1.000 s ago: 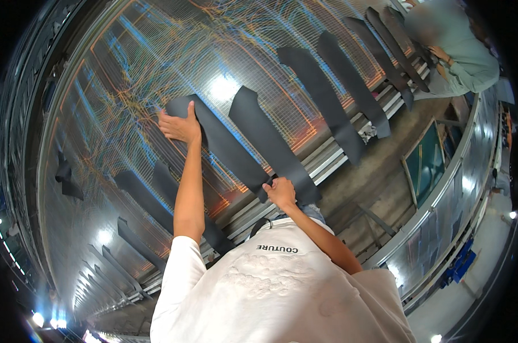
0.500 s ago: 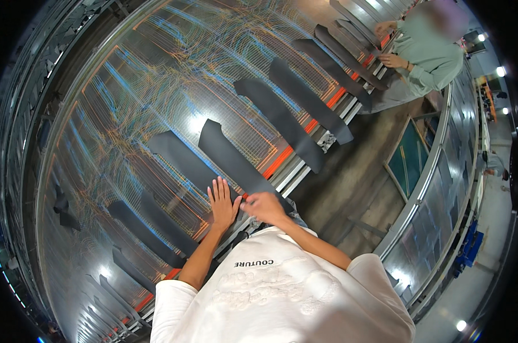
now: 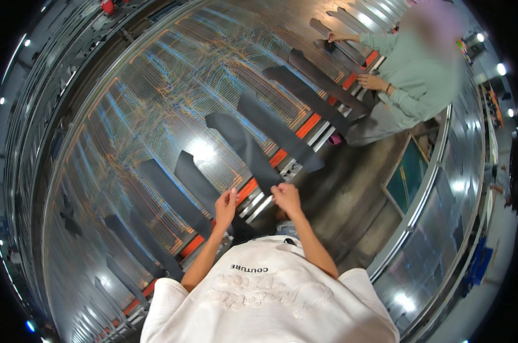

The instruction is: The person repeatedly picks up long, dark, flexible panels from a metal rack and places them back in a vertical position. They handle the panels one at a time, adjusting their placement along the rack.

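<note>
My right hand (image 3: 287,199) is closed on the near end of a dark grey sheet strip (image 3: 236,137), at the table's front edge. That strip looks slightly twisted, its far end resting on the table. My left hand (image 3: 227,207) hovers over the edge to the left, thumb and fingers pinched together, with nothing visible in them. Beside and partly behind it lies another dark strip (image 3: 197,174). Further left is a similar strip (image 3: 170,191), and to the right of the held one lies one more (image 3: 276,131), its near end hanging over the edge.
The long shiny table (image 3: 150,126) carries blue and orange lines and has a red-orange band (image 3: 247,190) along its front edge. A co-worker (image 3: 416,86) stands at the right, handling a strip. Behind is a green framed panel (image 3: 406,174) and another metal table (image 3: 384,280).
My view has shifted right along the table. My left hand has lifted off the strip it lay flat on. My right hand has taken hold of a strip further right. The co-worker has reached forward.
</note>
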Demonstrator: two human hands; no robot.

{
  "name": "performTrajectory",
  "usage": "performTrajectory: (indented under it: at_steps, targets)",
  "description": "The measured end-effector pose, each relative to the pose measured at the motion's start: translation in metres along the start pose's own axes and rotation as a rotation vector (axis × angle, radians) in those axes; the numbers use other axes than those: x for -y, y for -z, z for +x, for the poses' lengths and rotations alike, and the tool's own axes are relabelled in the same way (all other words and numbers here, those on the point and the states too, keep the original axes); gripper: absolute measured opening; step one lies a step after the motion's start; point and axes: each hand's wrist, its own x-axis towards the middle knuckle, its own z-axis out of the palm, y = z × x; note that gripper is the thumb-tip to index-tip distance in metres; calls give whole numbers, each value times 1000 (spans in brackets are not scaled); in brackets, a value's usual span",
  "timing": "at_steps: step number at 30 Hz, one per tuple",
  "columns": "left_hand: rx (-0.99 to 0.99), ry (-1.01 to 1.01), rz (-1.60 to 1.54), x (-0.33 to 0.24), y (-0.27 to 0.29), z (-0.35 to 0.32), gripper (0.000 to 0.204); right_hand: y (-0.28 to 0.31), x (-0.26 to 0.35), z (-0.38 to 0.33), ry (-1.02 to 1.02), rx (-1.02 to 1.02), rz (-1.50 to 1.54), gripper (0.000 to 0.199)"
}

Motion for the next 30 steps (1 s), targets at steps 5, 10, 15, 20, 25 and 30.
performTrajectory:
  at_steps: [5,10,15,20,25,30]
  targets:
    - [350,324,-1142,-117,-76,55,92,72,112,-52,223,150,278,35]
    - [206,-47,-1252,-191,-45,114,63,126,124,-63,272,239,215,28]
    - [-195,96,-788,-186,10,170,41,138,80,-33,-36,257,554,15]
    - [-398,102,-545,-146,28,248,46,131,56,11,11,388,297,11]
    - [-641,27,-148,-170,3,297,65,105,63,58,9,279,115,13]
    - [-923,69,358,-159,6,354,92,85,82,99,10,240,23,12]
